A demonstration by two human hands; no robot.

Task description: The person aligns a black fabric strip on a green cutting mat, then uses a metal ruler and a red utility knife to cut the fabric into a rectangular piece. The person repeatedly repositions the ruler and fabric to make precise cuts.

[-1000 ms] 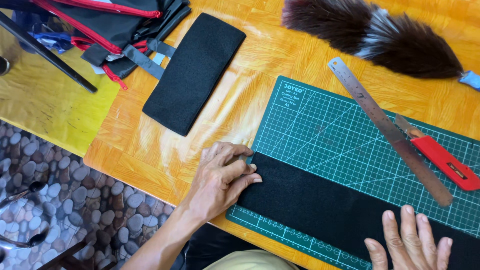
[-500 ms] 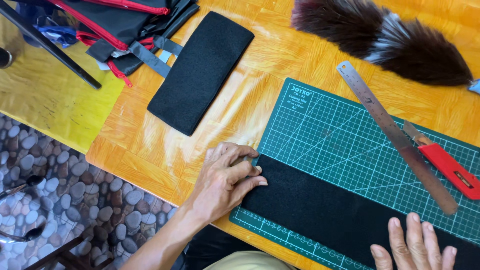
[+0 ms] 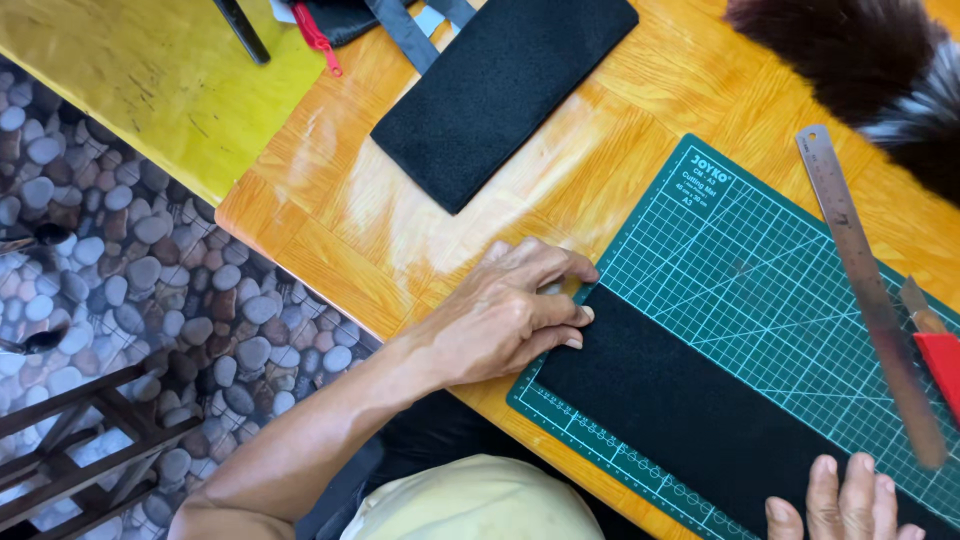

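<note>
Black felt strip [image 3: 700, 400] under flat open left hand [image 3: 505, 315], right hand [image 3: 845, 495] cut off, grip unclear

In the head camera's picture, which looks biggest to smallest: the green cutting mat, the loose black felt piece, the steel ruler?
1. Green cutting mat, though cropped.
2. Loose black felt piece, cropped at the top.
3. Steel ruler, long but narrow.

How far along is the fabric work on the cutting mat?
Done: one black fabric piece lies aside on the orange table. In hand: the left hand and right hand press a black fabric strip flat on the green cutting mat. Left: the steel ruler and red knife lie untouched.
</note>
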